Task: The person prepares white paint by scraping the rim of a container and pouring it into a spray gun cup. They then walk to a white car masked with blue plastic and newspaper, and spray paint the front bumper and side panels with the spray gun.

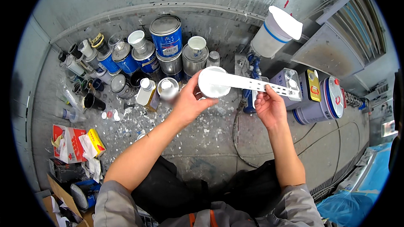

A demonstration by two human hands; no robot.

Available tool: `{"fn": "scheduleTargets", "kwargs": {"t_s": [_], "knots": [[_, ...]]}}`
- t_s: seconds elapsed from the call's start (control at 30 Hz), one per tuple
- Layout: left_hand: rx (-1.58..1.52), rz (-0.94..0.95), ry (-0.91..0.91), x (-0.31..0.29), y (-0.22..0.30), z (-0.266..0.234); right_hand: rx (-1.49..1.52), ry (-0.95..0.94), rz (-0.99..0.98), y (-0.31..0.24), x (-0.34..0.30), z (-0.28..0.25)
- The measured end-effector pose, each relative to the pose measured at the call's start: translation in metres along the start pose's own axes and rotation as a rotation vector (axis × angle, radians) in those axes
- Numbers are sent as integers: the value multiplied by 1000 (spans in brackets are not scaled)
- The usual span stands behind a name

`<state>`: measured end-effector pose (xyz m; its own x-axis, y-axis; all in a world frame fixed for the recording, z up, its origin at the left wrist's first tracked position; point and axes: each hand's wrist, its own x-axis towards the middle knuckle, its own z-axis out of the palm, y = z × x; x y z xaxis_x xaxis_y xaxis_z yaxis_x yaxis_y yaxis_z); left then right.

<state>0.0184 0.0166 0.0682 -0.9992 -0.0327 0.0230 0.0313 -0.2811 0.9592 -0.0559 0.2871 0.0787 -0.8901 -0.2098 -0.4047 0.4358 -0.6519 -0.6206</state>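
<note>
Cup (222,93) fills half-curled left hand (189,103) — right hand (271,110) pinches strip (249,83).

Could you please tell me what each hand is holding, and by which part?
The left hand holds a white cup around its side; the right hand pinches a flat white strip along its slotted stretch, short of the end.
</note>
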Motion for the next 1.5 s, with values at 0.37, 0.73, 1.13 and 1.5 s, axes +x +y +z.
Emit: {"fn": "scheduleTargets", "kwargs": {"t_s": [0.37, 0.73, 1.13, 1.5], "knots": [[14, 7, 40, 2, -4, 7, 50, -52, 16, 14, 1, 1], [59, 72, 85, -2, -2, 1, 4, -11, -42, 7, 5, -3], [107, 129, 195, -2, 3, -10, -69, -1, -168, -16, 4, -4], [207, 131, 215, -2, 4, -13, 91, -127, -215, -22, -5, 8]]}}
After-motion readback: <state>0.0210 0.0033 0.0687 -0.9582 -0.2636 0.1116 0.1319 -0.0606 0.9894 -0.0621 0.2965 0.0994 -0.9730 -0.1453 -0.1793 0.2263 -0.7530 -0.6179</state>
